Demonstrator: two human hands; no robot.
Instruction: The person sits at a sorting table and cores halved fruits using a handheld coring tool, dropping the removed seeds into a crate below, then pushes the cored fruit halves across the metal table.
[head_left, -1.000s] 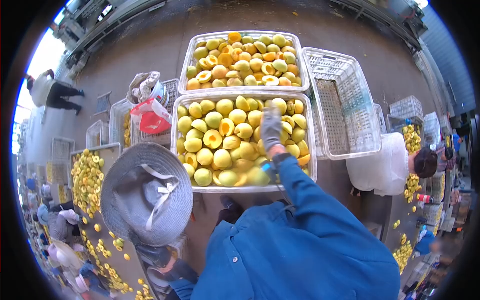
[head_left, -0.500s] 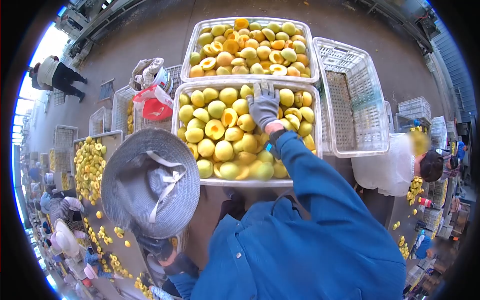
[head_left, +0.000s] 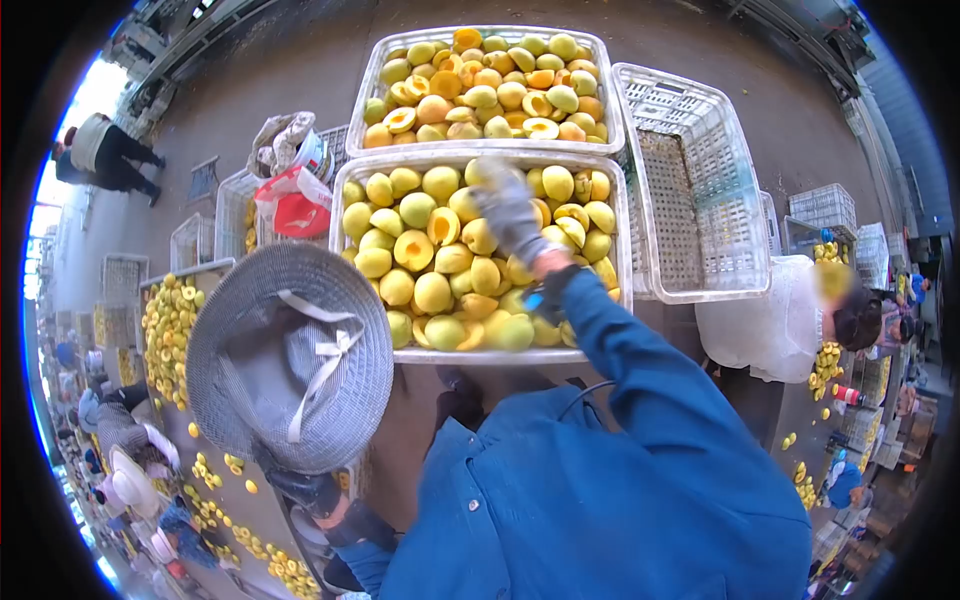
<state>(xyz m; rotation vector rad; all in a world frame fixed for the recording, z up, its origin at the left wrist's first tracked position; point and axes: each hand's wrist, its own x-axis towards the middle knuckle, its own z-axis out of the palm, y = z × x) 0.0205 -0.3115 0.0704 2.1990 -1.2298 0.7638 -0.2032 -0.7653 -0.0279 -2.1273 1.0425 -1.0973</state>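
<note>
My right hand (head_left: 508,208), in a grey glove, is over a white plastic crate (head_left: 333,215) of yellow peach halves (head_left: 432,293). Motion smears its fingers, so I cannot tell whether they touch the fruit or hold any. A dark band circles that wrist. At the lower left, my left hand (head_left: 305,492), dark-gloved, is at the lower brim of a grey-blue woven sun hat (head_left: 255,350) and appears to grip it; the hat hides its fingertips. The hat's hollow inside faces me, with a white ribbon tied in a bow.
Behind stands another crate (head_left: 361,110) of peach halves. A tilted crate (head_left: 690,210) lies to the right. A red-and-white bag (head_left: 300,205) sits at the left. Sorting tables (head_left: 245,510) with fruit flank me, and a person in white (head_left: 755,320) is at the right.
My right hand has gone from lying spread on the peaches to a blurred motion, shifting slightly left. The view has shifted a little; the left hand stays by the hat.
</note>
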